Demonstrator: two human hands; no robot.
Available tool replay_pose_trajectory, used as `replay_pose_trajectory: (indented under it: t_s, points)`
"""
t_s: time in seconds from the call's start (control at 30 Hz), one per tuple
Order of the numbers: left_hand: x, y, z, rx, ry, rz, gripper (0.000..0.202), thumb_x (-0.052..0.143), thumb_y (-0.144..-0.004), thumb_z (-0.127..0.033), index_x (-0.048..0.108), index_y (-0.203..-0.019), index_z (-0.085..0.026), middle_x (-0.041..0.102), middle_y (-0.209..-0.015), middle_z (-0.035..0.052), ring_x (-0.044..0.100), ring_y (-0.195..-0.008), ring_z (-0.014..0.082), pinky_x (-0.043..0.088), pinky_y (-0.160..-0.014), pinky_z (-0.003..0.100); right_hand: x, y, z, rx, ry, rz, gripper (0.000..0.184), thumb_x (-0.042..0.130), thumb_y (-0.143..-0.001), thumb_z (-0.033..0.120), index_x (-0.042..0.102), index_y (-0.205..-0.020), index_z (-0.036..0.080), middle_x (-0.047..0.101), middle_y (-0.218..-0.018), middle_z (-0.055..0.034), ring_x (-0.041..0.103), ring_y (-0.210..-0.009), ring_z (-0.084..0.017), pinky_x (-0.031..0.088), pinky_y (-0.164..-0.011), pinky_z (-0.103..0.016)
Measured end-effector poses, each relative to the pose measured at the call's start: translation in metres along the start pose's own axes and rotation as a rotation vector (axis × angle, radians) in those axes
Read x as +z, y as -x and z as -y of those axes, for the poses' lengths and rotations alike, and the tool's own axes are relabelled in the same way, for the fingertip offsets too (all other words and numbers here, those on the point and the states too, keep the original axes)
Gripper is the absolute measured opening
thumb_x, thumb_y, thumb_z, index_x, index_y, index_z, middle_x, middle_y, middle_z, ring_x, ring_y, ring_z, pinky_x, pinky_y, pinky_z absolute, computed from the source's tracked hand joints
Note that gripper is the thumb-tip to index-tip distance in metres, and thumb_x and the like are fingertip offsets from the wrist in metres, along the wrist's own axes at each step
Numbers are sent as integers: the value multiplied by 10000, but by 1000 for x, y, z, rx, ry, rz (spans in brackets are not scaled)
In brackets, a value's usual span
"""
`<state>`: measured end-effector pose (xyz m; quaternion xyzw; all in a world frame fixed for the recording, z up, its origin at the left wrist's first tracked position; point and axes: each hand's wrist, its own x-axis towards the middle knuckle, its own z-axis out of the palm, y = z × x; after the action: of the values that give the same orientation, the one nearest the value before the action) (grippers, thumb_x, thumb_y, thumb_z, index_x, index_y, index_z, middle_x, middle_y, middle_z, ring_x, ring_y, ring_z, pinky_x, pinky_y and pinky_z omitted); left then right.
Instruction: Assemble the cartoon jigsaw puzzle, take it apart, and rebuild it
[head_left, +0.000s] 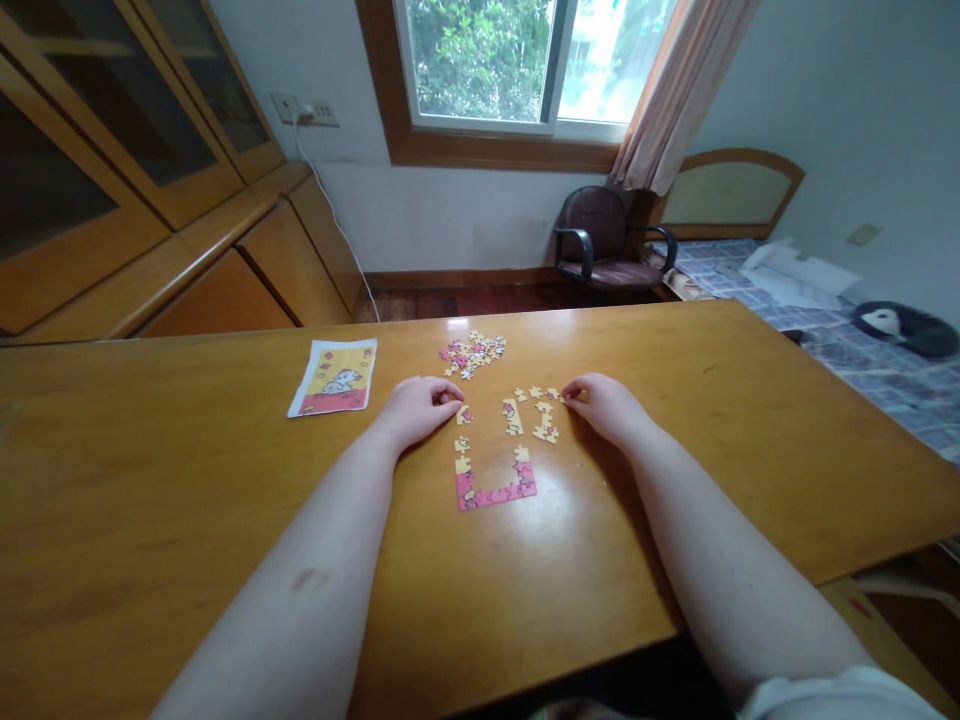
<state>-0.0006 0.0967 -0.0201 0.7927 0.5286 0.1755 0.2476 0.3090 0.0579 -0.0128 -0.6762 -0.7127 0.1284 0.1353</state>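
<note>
My left hand (421,408) rests on the table with thumb and fingers pinched at a yellow-and-pink puzzle piece (465,415). Across from it, my right hand (606,404) is closed at the fingertips on a small puzzle piece (564,398), mostly covered by the fingers. Between the hands lie a short joined yellow strip (512,416), another yellow cluster (546,432) and a loose yellow piece (535,392). Nearer me, a joined pink-and-yellow border section (496,496) forms a U shape. A single piece (462,444) lies above its left arm.
A pile of mixed puzzle pieces (472,354) sits toward the table's far edge. To the left lies a printed reference picture (335,378) of a white animal. Beyond the wooden table (187,480) stand a chair (600,235), a cabinet (247,270) and a bed (885,350).
</note>
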Motion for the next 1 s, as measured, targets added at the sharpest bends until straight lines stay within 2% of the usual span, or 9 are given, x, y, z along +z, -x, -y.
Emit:
replay_pose_trajectory:
  t_s: [0.43, 0.63, 1.0]
  points:
    - [-1, 0, -2, -7, 1, 0, 266, 557, -743, -388, 739, -857, -230, 686, -781, 18, 599, -767, 187, 453, -700, 289, -3, 2, 2, 1, 16, 8, 114, 617, -821, 230, 713, -880, 208, 698, -950, -52, 621, -883, -177, 453, -780, -259]
    - [1, 0, 2, 2, 2, 1, 276, 556, -744, -398, 739, -866, -231, 686, -784, 17, 595, -767, 186, 451, -700, 285, -4, 1, -4, -13, 29, -4, 210, 536, -814, 115, 714, -891, 197, 702, -990, -55, 623, -940, -183, 449, -842, -265]
    - [0, -1, 1, -1, -7, 7, 280, 552, -742, -400, 738, -862, -229, 686, -779, 18, 593, -762, 187, 450, -702, 291, -3, 0, -5, -16, 54, 4, 209, 543, -814, 118, 716, -895, 202, 704, -998, -60, 627, -941, -185, 456, -837, -264]
